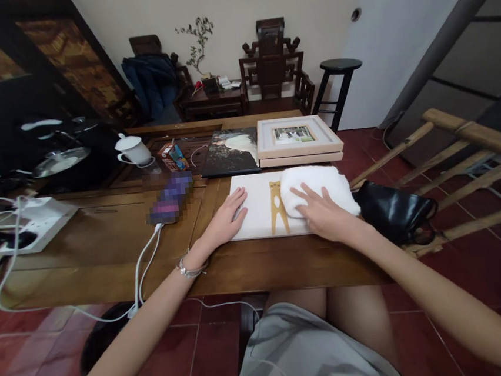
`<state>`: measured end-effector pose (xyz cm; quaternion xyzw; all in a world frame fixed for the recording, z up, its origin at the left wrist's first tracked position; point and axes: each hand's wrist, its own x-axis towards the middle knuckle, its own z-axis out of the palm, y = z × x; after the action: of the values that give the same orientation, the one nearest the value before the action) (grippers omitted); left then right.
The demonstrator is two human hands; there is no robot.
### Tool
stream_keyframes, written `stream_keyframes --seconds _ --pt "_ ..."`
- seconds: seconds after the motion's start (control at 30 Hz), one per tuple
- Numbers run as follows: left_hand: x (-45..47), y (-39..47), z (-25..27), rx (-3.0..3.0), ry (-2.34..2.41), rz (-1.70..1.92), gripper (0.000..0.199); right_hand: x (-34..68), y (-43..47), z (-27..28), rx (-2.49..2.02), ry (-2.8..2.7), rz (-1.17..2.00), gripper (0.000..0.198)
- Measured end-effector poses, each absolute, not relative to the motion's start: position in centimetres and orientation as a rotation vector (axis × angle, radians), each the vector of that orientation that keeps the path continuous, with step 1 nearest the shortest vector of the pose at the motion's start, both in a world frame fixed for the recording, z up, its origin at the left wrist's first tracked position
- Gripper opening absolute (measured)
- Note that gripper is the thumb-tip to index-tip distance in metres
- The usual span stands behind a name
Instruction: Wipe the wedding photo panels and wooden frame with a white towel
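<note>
My left hand (226,220) lies open on the left end of a flat white board (258,196), fingers stretched over its edge. With its fingers spread, my right hand (325,216) rests on a thick, folded white cloth or wad of cotton (320,175), which covers the board's right part. Between the hands, a tan, two-legged piece with a cat-like head (276,206), shaped like tongs, lies on the board. Its right leg touches or nearly touches the white wad. Whatever is beneath the wad is hidden.
Behind the board are a framed picture (299,139) and a dark photo panel (229,150). To the left are a phone (170,198) on a white cable, a small box (173,157), a lidded cup (134,150) and a power strip (43,222). A black bag (392,210) sits right.
</note>
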<state>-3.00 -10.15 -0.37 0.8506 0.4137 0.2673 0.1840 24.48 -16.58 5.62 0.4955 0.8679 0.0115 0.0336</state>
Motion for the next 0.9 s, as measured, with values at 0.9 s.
stream_keyframes --seconds 0.9 --pt "-3.0 -10.0 -0.4 2.416 1.169 0.706 0.053 18.4 -17.0 5.2 1.464 2.795 -0.014 0.045"
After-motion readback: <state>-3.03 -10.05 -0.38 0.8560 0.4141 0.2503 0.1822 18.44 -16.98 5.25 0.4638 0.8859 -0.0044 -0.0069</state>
